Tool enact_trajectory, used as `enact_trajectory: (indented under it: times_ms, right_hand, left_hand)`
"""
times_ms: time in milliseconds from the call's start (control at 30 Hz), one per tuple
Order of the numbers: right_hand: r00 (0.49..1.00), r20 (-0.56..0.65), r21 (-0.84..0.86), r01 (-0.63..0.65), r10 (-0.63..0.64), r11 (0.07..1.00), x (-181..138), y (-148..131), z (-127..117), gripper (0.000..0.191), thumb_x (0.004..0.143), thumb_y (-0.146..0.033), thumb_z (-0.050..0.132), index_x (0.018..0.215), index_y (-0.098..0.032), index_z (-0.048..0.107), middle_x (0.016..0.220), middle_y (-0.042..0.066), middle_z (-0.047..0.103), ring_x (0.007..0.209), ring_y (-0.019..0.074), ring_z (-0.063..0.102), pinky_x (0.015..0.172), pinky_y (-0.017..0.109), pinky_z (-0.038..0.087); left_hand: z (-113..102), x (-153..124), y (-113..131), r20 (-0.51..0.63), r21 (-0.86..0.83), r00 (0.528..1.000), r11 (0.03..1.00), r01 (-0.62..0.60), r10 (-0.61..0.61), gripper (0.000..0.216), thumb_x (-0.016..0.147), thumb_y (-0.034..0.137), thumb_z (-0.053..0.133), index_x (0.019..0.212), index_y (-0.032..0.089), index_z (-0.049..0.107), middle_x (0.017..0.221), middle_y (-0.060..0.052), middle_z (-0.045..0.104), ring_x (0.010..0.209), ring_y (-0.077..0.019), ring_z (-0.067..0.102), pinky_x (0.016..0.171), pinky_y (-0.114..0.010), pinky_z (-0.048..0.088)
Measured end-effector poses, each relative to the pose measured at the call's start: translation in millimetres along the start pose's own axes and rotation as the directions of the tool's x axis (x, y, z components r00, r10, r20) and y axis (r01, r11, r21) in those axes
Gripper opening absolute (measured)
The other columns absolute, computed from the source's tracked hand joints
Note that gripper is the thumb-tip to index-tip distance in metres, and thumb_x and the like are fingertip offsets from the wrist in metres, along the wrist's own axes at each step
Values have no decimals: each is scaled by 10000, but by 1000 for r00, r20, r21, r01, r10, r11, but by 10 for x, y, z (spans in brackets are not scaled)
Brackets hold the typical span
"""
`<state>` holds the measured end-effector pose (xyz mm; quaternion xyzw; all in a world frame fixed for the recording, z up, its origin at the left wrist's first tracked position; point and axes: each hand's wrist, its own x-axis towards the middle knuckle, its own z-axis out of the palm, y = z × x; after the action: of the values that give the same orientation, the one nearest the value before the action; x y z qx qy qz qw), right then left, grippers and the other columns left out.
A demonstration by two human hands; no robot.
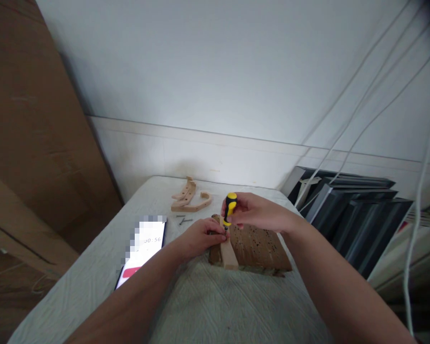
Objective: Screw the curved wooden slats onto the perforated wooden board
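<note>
My right hand is closed around a yellow and black screwdriver, which stands nearly upright with its tip down. Under the tip lies a pale wooden piece on a brown wooden board that is dotted with small holes. My left hand rests at the board's left side, its fingers pinched together on the pale piece close to the screwdriver tip. Whatever sits between those fingertips is too small and hidden to make out. Left of the board are several loose screws and curved wooden hooks with holes.
A lit phone showing a timer lies left of my left forearm on the cloth-covered table. Dark flat panels lean beyond the right edge. White cables hang at the right, and a large cardboard box stands left.
</note>
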<state>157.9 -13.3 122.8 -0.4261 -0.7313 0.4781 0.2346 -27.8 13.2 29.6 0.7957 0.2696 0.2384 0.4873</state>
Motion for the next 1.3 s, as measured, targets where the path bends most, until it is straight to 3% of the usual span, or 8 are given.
enact_trajectory:
  times_ms: [133, 333, 633, 833, 1067, 1200, 1300]
  right_hand:
    - [999, 41, 28, -6, 5, 1000, -10, 41, -67, 221, 793, -292, 640, 981, -181, 604, 840, 12, 616, 713, 116, 582, 610, 240, 483]
    - [996, -87, -174, -10, -5, 985, 51, 58, -32, 225, 780, -368, 676, 800, -157, 600, 685, -11, 563, 582, 91, 491, 500, 215, 392]
    - [999, -38, -42, 31, -33, 999, 48, 54, 10, 223, 817, -338, 622, 958, -165, 625, 836, 18, 624, 692, 115, 554, 594, 243, 434]
    - [994, 105, 37, 7, -11, 999, 18, 77, -55, 171, 795, -257, 610, 943, -170, 606, 853, 24, 623, 710, 120, 570, 642, 263, 466]
    - [999, -4, -115, 48, -48, 992, 67, 158, -11, 195, 768, -269, 632, 896, -176, 517, 805, 9, 571, 727, 137, 534, 654, 287, 445]
    - [993, -43, -94, 107, -112, 990, 101, 217, 9, 266, 753, -250, 654, 941, -194, 475, 839, 2, 548, 770, 145, 529, 682, 289, 451]
    - [988, 8, -44, 152, -152, 987, 95, 215, -8, 239, 782, -263, 641, 950, -191, 486, 877, 8, 545, 800, 144, 530, 725, 295, 452]
  left_hand:
    - [-6, 0, 10, -2, 21, 1000, 1000, -18, 18, 191, 834, 289, 596, 818, 162, 738, 865, -40, 653, 844, -161, 572, 785, -268, 417]
    - [-10, -8, 30, 17, 22, 999, 999, -29, 29, 196, 851, 295, 587, 798, 166, 726, 870, -32, 653, 845, -153, 571, 774, -259, 406]
    - [-9, 4, -12, 21, -20, 1000, 1000, -15, 15, 186, 841, 285, 598, 808, 162, 733, 949, -51, 668, 891, -165, 583, 818, -274, 423]
    - [-3, 12, -28, 1, -42, 999, 998, -50, 50, 170, 830, 271, 614, 792, 164, 740, 906, -47, 663, 873, -157, 581, 819, -267, 429]
    - [-6, 14, 2, 20, -32, 1000, 999, -11, 11, 156, 829, 268, 614, 806, 170, 734, 874, -29, 691, 843, -154, 587, 779, -254, 423]
    - [1, 14, -7, 19, -32, 1000, 999, -14, 14, 181, 836, 304, 611, 825, 170, 733, 900, -35, 696, 862, -158, 595, 799, -260, 428]
    - [4, 16, -4, 20, -28, 1000, 1000, -9, 10, 179, 835, 302, 609, 827, 171, 730, 918, -36, 693, 866, -158, 599, 803, -261, 431]
